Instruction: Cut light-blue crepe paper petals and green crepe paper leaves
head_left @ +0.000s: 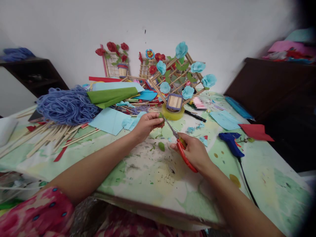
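Between the thumb and fingers of my left hand [149,124] is a small piece of green paper [161,115], mostly hidden by the fingertips. My right hand [195,149] grips scissors [184,152] with red handles, and their blades point up and left to the green paper. Whether the blades touch the paper I cannot tell. Below, a cut green paper leaf [161,146] lies on the tablecloth among small scraps. Just behind my hands, a stick trellis [176,80] with light blue paper flowers and green leaves leans over a roll of yellow tape [173,112].
Blue yarn [67,104], bamboo sticks [46,140] and folded green paper [112,96] crowd the left side. On the right lie a blue glue gun [231,144] with its cord, red paper [256,131] and light blue paper [224,119]. A black pen [195,116] lies beside the tape.
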The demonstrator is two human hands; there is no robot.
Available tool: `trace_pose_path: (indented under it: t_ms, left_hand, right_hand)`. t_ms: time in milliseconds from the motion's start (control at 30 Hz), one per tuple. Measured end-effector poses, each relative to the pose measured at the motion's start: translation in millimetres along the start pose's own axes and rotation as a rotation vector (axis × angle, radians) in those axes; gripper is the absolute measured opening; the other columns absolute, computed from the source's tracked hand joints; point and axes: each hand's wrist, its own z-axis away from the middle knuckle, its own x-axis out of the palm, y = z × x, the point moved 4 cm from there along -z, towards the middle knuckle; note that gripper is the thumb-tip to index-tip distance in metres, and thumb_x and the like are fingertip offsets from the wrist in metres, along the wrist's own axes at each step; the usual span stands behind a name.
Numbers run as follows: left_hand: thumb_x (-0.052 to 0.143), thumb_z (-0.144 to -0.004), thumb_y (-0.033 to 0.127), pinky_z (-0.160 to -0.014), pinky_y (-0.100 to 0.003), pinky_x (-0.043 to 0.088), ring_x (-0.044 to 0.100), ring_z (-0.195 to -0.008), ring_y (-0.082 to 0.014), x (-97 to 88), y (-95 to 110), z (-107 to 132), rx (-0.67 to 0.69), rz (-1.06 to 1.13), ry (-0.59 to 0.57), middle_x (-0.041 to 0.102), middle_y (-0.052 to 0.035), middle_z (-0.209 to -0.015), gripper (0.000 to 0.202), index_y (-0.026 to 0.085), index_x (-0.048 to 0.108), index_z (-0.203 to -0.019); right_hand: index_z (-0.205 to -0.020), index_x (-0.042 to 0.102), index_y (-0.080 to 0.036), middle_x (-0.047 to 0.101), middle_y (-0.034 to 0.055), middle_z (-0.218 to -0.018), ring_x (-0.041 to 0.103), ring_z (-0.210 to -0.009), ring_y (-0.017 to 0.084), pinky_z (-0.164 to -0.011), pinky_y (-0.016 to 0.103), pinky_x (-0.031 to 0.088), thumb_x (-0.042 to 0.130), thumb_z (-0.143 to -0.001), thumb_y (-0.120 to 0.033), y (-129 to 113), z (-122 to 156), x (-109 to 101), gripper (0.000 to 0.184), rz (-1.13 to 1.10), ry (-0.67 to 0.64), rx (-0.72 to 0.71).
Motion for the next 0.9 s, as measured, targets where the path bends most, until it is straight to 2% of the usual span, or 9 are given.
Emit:
trace_pose_path:
  t_ms: [333,600,900]
  left_hand:
    - [0.07,-0.063,0.021,-0.062,-0.024,0.044,0.055,-0.056,-0.0098,-4.3,-0.6,-1.2,0.008,0.019,0.055,0.061,0.001,-0.059,0.011,0.014,0.062,-0.063]
    - [0.069,-0.064,0.018,-0.059,-0.021,0.042,0.054,-0.054,-0.0085,-7.0,-0.2,-1.8,0.038,0.026,0.081,0.061,0.0011,-0.057,0.007,0.014,0.062,-0.063]
    - [0.068,-0.064,0.016,-0.062,-0.02,0.043,0.053,-0.058,-0.0069,-8.0,2.6,-1.9,0.075,0.095,0.132,0.059,0.0017,-0.062,0.006,0.013,0.064,-0.067]
  right_hand:
    - [-0.075,0.05,-0.024,0.044,-0.0059,-0.051,0.04,-0.049,0.012,-0.049,0.021,0.026,0.051,-0.076,-0.044,-0.4,1.2,0.1,0.02,-0.032,0.002,-0.005]
    - [-0.075,0.053,-0.023,0.044,-0.0055,-0.05,0.04,-0.049,0.012,-0.05,0.021,0.027,0.051,-0.077,-0.044,-1.0,0.9,0.7,0.021,-0.048,0.002,-0.006]
    - [-0.08,0.054,-0.025,0.044,-0.0056,-0.052,0.039,-0.051,0.013,-0.049,0.021,0.026,0.052,-0.077,-0.044,0.6,0.7,2.4,0.02,-0.049,0.01,-0.007]
